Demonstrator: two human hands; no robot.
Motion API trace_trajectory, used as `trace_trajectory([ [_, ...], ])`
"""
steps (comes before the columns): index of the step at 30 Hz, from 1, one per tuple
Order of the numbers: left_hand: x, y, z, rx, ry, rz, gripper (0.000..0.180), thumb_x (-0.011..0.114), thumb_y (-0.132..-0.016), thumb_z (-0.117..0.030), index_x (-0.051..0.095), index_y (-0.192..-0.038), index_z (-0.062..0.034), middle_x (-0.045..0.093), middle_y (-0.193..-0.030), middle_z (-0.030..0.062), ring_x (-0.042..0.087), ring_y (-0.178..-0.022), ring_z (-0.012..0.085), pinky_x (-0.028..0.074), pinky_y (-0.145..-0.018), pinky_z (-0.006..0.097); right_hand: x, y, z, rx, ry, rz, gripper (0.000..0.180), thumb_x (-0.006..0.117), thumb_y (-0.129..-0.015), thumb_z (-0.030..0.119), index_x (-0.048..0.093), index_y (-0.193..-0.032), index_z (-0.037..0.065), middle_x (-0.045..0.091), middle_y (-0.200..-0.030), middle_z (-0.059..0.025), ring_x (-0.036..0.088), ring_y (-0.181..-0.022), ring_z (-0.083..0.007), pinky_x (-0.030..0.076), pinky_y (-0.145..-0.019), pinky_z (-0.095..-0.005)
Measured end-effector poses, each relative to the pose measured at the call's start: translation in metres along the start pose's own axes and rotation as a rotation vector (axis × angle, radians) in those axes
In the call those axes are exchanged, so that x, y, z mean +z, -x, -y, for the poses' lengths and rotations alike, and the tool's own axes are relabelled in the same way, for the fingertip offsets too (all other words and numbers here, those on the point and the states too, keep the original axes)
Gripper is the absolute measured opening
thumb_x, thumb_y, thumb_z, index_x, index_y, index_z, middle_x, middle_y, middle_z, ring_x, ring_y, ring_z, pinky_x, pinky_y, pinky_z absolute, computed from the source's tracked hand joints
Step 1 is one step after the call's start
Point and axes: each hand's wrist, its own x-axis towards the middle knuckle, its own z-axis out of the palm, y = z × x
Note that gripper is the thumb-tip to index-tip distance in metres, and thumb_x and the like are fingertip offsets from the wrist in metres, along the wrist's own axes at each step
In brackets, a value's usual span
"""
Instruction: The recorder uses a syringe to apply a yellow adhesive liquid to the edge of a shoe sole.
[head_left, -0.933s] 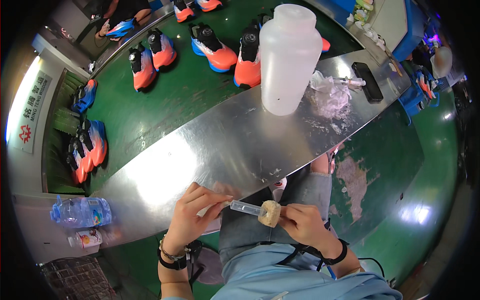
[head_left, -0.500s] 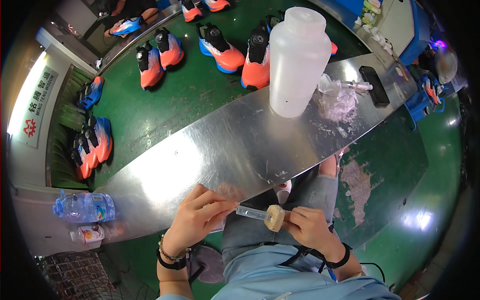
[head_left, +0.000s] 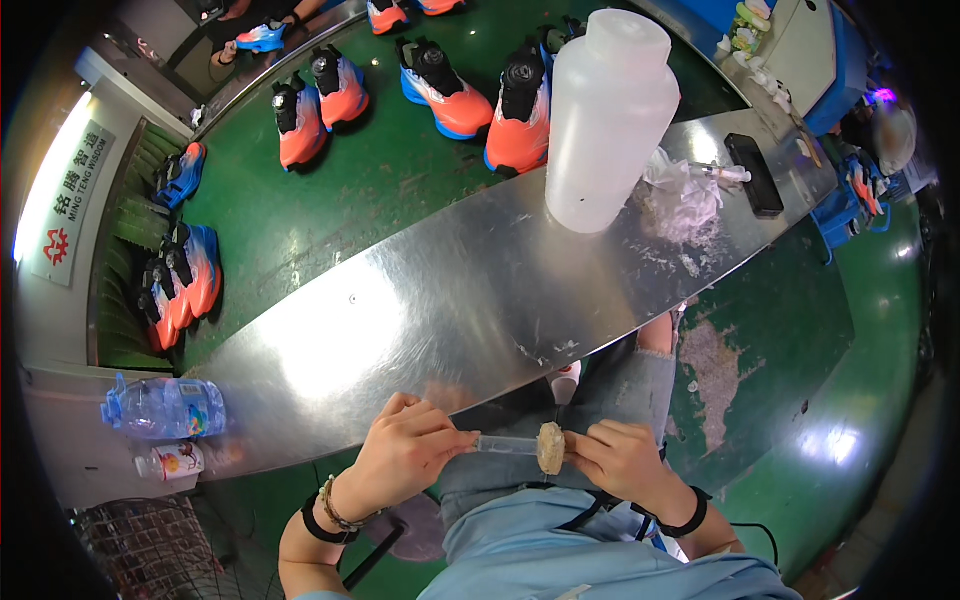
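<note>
Over my lap, my left hand (head_left: 415,450) is closed in a pinch on the left end of a clear plastic tube (head_left: 507,446). The tube lies nearly level. A rough beige ring (head_left: 550,448) sits at the tube's right end, seen almost edge-on. My right hand (head_left: 620,460) is closed, its thumb and fingertips pressed together against the ring's right side. What lies between those fingertips is partly hidden. Both hands are just off the near edge of the metal bench (head_left: 430,290).
A large white plastic bottle (head_left: 612,125) stands on the bench. Right of it lie crumpled white tissue (head_left: 683,205), a syringe (head_left: 727,173) and a black case (head_left: 755,175). Orange-and-blue shoes (head_left: 455,110) stand beyond on green. At left lie a clear water bottle (head_left: 165,407) and a small bottle (head_left: 170,461).
The tube has turned closer to level, and the beige ring has turned from face-on to nearly edge-on. My left hand has dropped slightly, and my left forearm has swung outward.
</note>
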Motion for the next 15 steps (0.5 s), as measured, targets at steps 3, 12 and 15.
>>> trace_trajectory([
  [3, 0.005, 0.006, 0.004, 0.024, 0.012, -0.016, 0.009, 0.069, -0.069, -0.009, 0.067, -0.077, -0.0121, 0.053, -0.065, -0.0041, 0.051, -0.065, 0.0133, 0.037, -0.07, 0.028, 0.005, 0.0, 0.002, -0.005, -0.025, 0.012, 0.026, 0.068, -0.068, 0.018, 0.064, -0.093, 0.011, 0.038, -0.06, 0.0011, 0.046, -0.053, -0.0122, 0.036, -0.042, -0.0257],
  [12, 0.003, 0.015, 0.005, 0.166, -0.165, -0.095, 0.013, 0.068, -0.068, -0.005, 0.065, -0.08, -0.0087, 0.053, -0.066, -0.0041, 0.05, -0.064, 0.0122, 0.039, -0.076, 0.032, 0.005, -0.011, 0.006, 0.264, -0.522, 0.16, 0.02, 0.064, -0.076, 0.015, 0.063, -0.091, 0.002, 0.054, -0.062, -0.0099, 0.053, -0.053, -0.0261, 0.041, -0.048, -0.0334],
  [15, 0.001, 0.015, 0.013, 0.098, -0.052, -0.085, 0.014, 0.068, -0.068, -0.004, 0.066, -0.081, -0.0087, 0.055, -0.068, -0.0032, 0.05, -0.063, 0.0136, 0.039, -0.077, 0.031, 0.006, -0.016, 0.01, 0.28, -0.555, 0.159, 0.018, 0.064, -0.075, 0.012, 0.062, -0.09, 0.002, 0.054, -0.064, -0.0111, 0.054, -0.053, -0.026, 0.041, -0.047, -0.0332],
])
